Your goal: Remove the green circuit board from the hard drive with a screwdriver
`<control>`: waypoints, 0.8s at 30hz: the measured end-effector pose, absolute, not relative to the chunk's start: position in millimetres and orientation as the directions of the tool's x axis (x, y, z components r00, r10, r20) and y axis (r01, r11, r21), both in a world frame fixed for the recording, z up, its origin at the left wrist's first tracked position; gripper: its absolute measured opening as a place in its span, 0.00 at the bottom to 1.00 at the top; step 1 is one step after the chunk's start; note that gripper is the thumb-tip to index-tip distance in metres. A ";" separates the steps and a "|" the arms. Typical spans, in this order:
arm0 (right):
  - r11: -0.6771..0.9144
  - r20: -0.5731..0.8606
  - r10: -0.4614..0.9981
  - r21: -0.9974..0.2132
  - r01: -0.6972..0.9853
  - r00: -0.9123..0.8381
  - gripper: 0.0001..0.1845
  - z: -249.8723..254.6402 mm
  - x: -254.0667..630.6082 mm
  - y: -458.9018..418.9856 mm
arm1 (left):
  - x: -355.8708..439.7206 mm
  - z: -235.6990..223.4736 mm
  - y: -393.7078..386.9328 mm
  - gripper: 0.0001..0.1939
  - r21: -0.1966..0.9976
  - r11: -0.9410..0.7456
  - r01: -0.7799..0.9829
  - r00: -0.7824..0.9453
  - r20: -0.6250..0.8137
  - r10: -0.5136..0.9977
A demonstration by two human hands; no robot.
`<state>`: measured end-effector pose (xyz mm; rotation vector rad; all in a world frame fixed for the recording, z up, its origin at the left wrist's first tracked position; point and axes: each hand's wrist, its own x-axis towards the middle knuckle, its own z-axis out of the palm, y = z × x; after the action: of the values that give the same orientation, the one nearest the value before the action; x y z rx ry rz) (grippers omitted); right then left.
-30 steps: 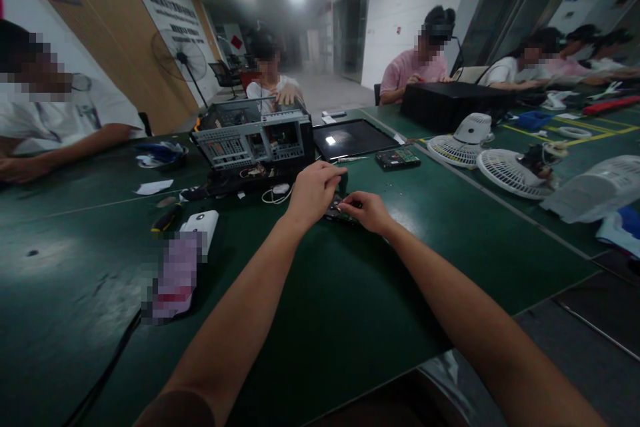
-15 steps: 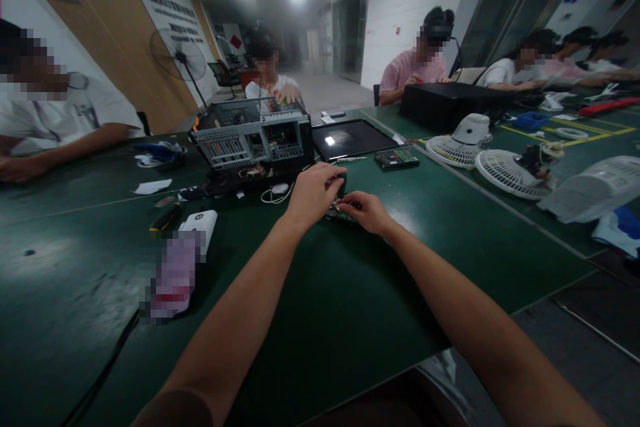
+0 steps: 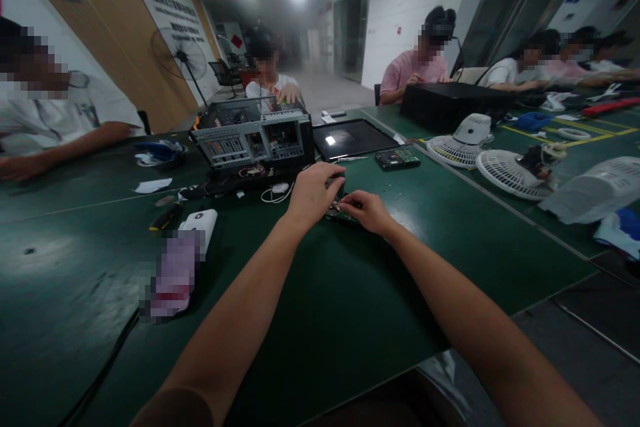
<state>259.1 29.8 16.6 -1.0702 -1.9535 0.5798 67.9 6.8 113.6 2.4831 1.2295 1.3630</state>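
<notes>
A small dark device with a green circuit board (image 3: 345, 216) lies on the table under both my hands, largely hidden by them. My left hand (image 3: 314, 192) is over its left side, fingers curled and closed round something dark that I cannot make out. From the right, my right hand (image 3: 369, 211) reaches in with thumb and fingers pinched together just above the board. Whatever sits between those fingertips is too small to name. Behind my right hand, a hard drive (image 3: 397, 158) lies with its green board facing up.
An open computer case (image 3: 253, 140) stands ahead, with a black panel (image 3: 357, 137) beside it. White fan parts (image 3: 515, 173) lie at the right. To the left are a screwdriver (image 3: 166, 217) and a white power bank (image 3: 204, 223). Other people sit around the table.
Both hands stay in nearly the same place over the board. Only slight finger movement shows.
</notes>
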 end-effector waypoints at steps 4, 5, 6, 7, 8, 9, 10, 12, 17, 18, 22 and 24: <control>0.526 0.432 0.850 -0.695 0.490 -0.301 0.15 18.9 258.1 28.7 | 68.4 115.9 4.9 0.08 0.386 -0.666 0.639 0.256 0.709 0.657; 0.524 0.430 0.852 -0.695 0.493 -0.299 0.15 19.3 257.8 28.3 | 68.6 116.3 4.4 0.08 0.386 -0.664 0.641 0.250 0.713 0.656; 0.522 0.430 0.853 -0.697 0.492 -0.297 0.15 19.5 257.6 28.0 | 68.7 116.5 4.1 0.08 0.387 -0.663 0.641 0.245 0.716 0.654; 0.519 0.429 0.855 -0.700 0.491 -0.293 0.15 19.7 257.5 27.8 | 69.0 116.5 3.9 0.08 0.387 -0.664 0.639 0.243 0.718 0.652; 0.516 0.428 0.856 -0.703 0.489 -0.289 0.15 19.7 257.4 27.6 | 69.2 116.4 3.8 0.08 0.388 -0.667 0.636 0.244 0.719 0.651; 0.513 0.427 0.858 -0.706 0.488 -0.285 0.15 19.7 257.4 27.4 | 69.5 116.2 3.9 0.08 0.389 -0.670 0.633 0.246 0.719 0.650; 0.510 0.426 0.860 -0.708 0.488 -0.282 0.15 19.7 257.5 27.2 | 69.7 115.8 4.0 0.08 0.390 -0.672 0.630 0.249 0.719 0.649; 0.509 0.423 0.861 -0.709 0.488 -0.283 0.14 19.7 257.6 26.7 | 70.1 115.0 4.5 0.08 0.392 -0.676 0.624 0.251 0.718 0.649; 0.516 0.428 0.857 -0.713 0.476 -0.287 0.15 20.1 256.7 24.3 | 69.9 113.5 5.6 0.08 0.405 -0.666 0.626 0.246 0.708 0.662; 0.519 0.431 0.855 -0.714 0.470 -0.289 0.15 20.2 256.5 23.8 | 69.7 113.2 5.8 0.08 0.408 -0.662 0.629 0.248 0.702 0.668; 0.537 0.440 0.843 -0.714 0.449 -0.309 0.15 20.4 256.9 23.2 | 69.5 112.1 6.3 0.08 0.420 -0.661 0.623 0.253 0.691 0.677; 0.543 0.443 0.840 -0.711 0.447 -0.314 0.14 20.9 257.5 23.3 | 69.8 111.9 6.4 0.08 0.429 -0.662 0.615 0.257 0.685 0.682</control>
<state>257.5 23.3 20.9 -1.0438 -1.9486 0.5972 69.8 6.4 111.9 2.4304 1.2562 1.3864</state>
